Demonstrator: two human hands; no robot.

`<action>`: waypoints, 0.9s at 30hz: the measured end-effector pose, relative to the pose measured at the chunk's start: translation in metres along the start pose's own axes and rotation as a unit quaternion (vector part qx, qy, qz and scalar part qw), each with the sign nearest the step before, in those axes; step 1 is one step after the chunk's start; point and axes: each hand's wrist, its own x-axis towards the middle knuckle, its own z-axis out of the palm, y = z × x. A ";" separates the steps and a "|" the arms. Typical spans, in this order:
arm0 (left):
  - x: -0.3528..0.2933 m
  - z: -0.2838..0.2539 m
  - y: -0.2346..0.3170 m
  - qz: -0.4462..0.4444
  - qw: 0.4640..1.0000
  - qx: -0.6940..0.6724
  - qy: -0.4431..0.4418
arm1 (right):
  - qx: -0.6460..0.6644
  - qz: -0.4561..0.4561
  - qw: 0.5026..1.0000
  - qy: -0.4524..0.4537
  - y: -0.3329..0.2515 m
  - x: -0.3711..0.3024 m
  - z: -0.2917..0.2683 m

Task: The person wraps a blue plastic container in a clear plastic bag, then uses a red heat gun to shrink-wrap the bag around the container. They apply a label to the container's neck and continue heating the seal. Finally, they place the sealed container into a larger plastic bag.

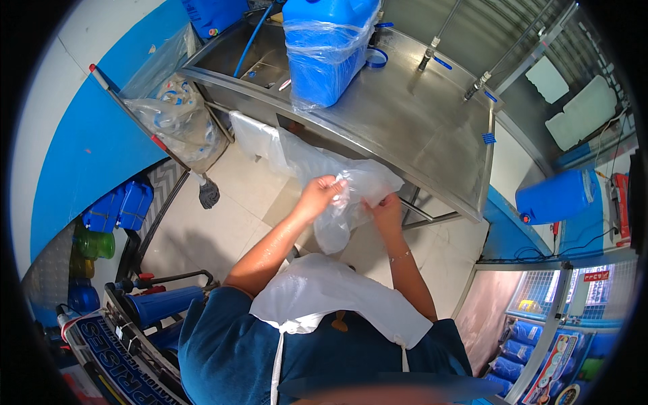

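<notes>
In front of my body, between both hands, stretches a clear plastic bag [361, 177]. My left hand [321, 196] pinches its near left side, the fingers closed on the film. On the other side my right hand [385, 210] is closed on the bag's edge, its fingertips partly covered by the film. Some of the plastic hangs down below my hands. Beyond them, a blue jerrycan [324, 74] wrapped in clear film stands on the stainless steel counter [418, 128]. A round blue cap [376, 58] lies beside it.
Left of the counter hangs a large clear sack [179, 115] of caps and plastic. A mop [209, 194] leans nearby. Blue containers [118, 204] sit low at left. Taps [428, 57] rise behind the counter, and a blue drum [557, 196] is at the right.
</notes>
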 end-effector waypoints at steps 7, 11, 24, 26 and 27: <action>-0.005 -0.080 0.028 -0.025 0.873 -0.482 -0.066 | 0.201 0.016 0.974 0.107 0.121 0.005 -0.129; -0.017 -0.124 0.054 0.083 0.880 -0.467 0.019 | 0.399 0.138 0.897 0.132 0.163 -0.029 -0.186; 0.010 -0.258 -0.042 -0.223 0.749 0.620 0.072 | -0.382 -0.002 0.920 0.084 0.081 0.014 -0.178; -0.011 -0.327 -0.065 -0.374 0.582 0.722 0.006 | -0.264 0.133 0.943 0.151 0.126 -0.019 -0.241; -0.040 -0.360 -0.081 -0.370 0.573 0.721 0.120 | -0.143 0.071 0.971 0.179 0.147 -0.043 -0.275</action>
